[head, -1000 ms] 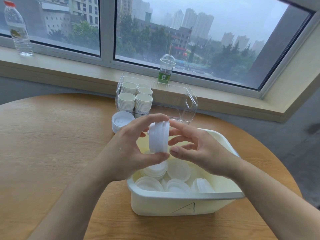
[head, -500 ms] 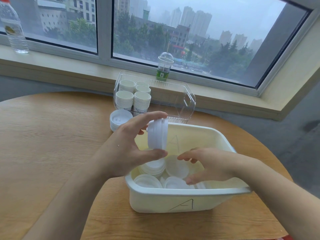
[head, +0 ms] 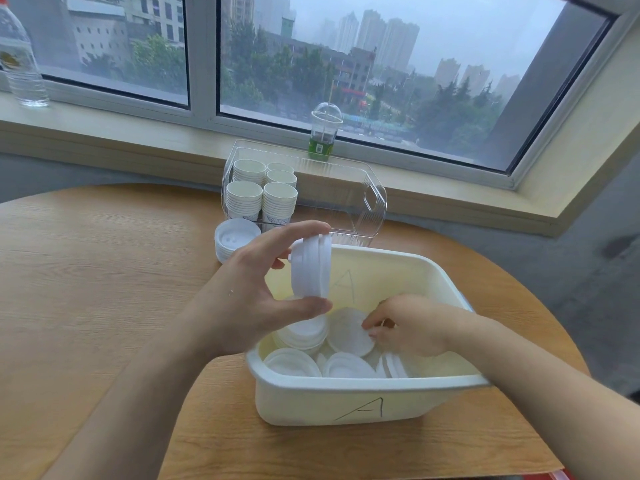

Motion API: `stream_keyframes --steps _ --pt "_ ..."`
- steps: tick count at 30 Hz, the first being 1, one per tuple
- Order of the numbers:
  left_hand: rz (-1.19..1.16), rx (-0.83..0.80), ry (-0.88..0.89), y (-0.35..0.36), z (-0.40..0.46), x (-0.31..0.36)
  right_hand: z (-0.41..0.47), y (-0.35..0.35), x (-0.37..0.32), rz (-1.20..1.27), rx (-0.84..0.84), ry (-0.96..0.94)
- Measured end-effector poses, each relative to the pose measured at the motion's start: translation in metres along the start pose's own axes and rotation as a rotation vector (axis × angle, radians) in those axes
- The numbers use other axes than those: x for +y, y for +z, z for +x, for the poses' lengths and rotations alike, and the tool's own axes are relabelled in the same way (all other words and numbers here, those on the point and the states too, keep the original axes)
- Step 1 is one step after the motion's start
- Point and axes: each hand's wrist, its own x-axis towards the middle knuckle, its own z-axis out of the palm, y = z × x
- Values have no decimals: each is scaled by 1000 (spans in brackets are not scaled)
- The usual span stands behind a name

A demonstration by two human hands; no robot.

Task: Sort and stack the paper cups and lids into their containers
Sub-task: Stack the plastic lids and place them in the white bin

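The round wooden desk (head: 104,289) spreads bare to my left, its edge curving away past the far right of the tub. My cream tub marked A (head: 363,400) sits near the desk's front edge, loose white lids (head: 349,332) lying inside. Behind it the clear bin (head: 370,202) holds stacked paper cups (head: 263,199); a lid pile (head: 237,239) stands just beside it. My left hand (head: 256,306) grips a lid stack (head: 310,268) on edge above the tub. My right hand (head: 412,325) reaches inside, fingers curled on a lid.

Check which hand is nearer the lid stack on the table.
Left. The left hand sits just in front of the lid stack on the table; the right hand is down inside the bin.
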Motion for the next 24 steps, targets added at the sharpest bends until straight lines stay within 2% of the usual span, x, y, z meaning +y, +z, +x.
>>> stream_keyframes --steps 4,8,11,17,24 --pt "-10 -2 -4 0 -1 0 -3 -2 3 67 348 -24" --pt "-9 2 6 0 -1 1 -2 -1 5 237 489 -84" --pt "-3 5 8 0 -1 2 -4 -2 1 295 432 -142" --pt "6 1 10 0 -1 1 -7 3 -12 134 65 -121" --pt "5 2 13 0 -1 2 -12 -1 -19 19 36 -122"
